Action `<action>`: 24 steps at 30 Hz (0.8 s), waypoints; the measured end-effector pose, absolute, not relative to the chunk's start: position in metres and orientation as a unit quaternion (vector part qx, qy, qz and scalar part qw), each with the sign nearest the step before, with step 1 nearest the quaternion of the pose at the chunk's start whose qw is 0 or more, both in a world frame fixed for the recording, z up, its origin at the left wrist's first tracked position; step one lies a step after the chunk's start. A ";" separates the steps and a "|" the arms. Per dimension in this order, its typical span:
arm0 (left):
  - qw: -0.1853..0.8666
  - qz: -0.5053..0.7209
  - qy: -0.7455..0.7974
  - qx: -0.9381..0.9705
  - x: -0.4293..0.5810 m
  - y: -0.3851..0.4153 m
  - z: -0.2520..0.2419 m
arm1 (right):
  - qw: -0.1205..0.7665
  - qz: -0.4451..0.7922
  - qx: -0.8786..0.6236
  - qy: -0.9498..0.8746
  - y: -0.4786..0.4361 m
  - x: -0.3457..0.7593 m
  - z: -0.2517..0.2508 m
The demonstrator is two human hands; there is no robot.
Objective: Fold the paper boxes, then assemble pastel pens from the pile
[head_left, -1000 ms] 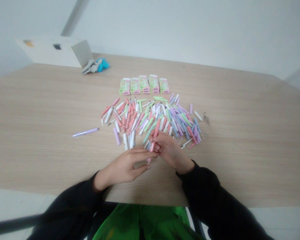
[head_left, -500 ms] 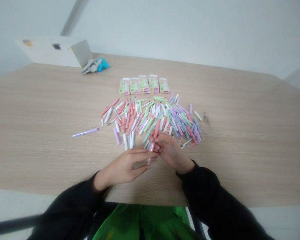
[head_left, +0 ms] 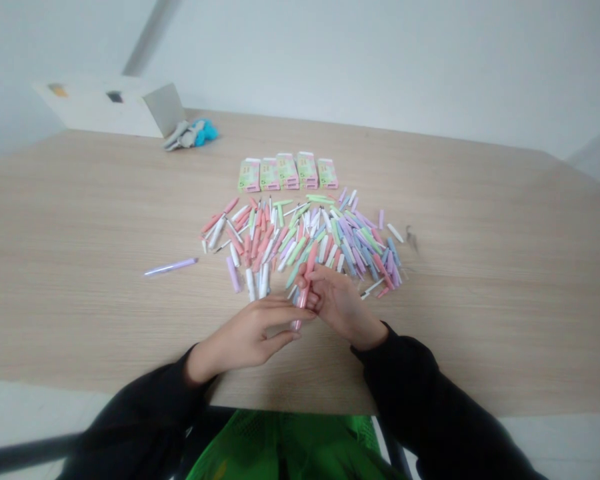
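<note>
A pink pen (head_left: 311, 257) stands tilted between my two hands, over the near edge of the pile. My right hand (head_left: 344, 303) has its fingers closed around the pen's middle. At the clear lower end, the fingers and thumb of my left hand (head_left: 253, 333) lie on either side of the pen and steady it. Just beyond my hands spreads a pile of pen parts (head_left: 349, 252) in pink, white, green, purple and blue, caps and thin refills among them. Off to the left, a purple pen (head_left: 171, 267) lies alone.
Several small green-and-pink boxes (head_left: 307, 170) stand in a row behind the pile, some stacked. Farther back left are a grey and blue cloth-like bundle (head_left: 193, 133) and a white box (head_left: 115, 110) near the wall. The wooden table's (head_left: 480, 320) front edge is close to my body.
The pink pen has shifted slightly down and left in my fingers. Both hands stay nearly in place, and the pile looks the same.
</note>
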State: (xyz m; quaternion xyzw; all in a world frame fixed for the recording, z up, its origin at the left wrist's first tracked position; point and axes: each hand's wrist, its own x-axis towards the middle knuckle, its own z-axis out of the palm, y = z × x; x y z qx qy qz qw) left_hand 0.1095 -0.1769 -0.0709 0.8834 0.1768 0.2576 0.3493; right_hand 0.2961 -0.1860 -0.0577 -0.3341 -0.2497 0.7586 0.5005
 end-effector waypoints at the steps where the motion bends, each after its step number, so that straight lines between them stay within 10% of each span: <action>1: 0.350 0.259 0.177 0.883 0.110 -0.177 -0.071 | 0.500 0.759 -0.334 -0.248 -0.186 0.296 -0.058; 24: 0.343 0.253 0.191 0.884 0.108 -0.174 -0.080 | 0.492 0.749 -0.363 -0.254 -0.184 0.296 -0.059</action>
